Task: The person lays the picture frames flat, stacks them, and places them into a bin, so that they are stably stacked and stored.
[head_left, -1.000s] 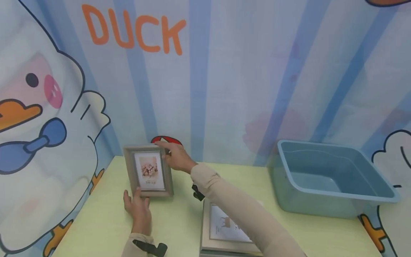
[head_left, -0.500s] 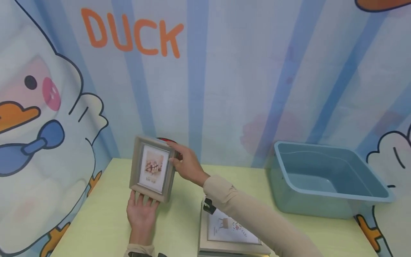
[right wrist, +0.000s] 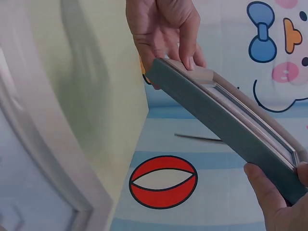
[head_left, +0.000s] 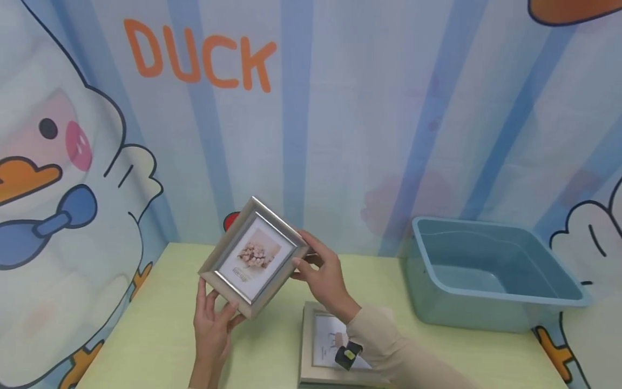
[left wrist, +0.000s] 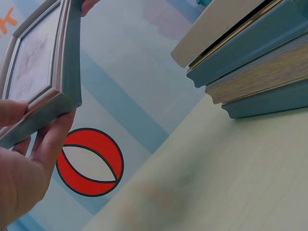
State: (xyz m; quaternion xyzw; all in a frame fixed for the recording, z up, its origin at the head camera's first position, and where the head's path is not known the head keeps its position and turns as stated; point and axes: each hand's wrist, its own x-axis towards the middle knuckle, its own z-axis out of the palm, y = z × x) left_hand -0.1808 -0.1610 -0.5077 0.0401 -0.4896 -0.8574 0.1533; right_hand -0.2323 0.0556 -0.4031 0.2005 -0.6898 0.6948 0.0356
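A small picture frame (head_left: 223,259) with a silvery border and a flower print is held up over the table, tilted clockwise in the head view. My left hand (head_left: 212,329) grips its lower corner, thumb on the front and fingers underneath, as the left wrist view also shows on the frame's edge (left wrist: 72,62). At the right side, my right hand (head_left: 326,275) pinches the border between thumb and fingers. Below my right forearm lies a stack of larger picture frames (head_left: 307,346), the top one with a chair print. In the right wrist view the held frame's greenish side (right wrist: 207,115) faces the camera.
A blue-green plastic tub (head_left: 478,310) stands at the right of the pale yellow table (head_left: 150,324). Behind hangs a striped backdrop (head_left: 340,135) with duck drawings. In the left wrist view the stacked frames (left wrist: 255,53) show several layers.
The small picture frame has moved right and nearer, turning from upright to a clockwise tilt. Both hands moved with it; the left hand's grip changed from fingers below to thumb on the front.
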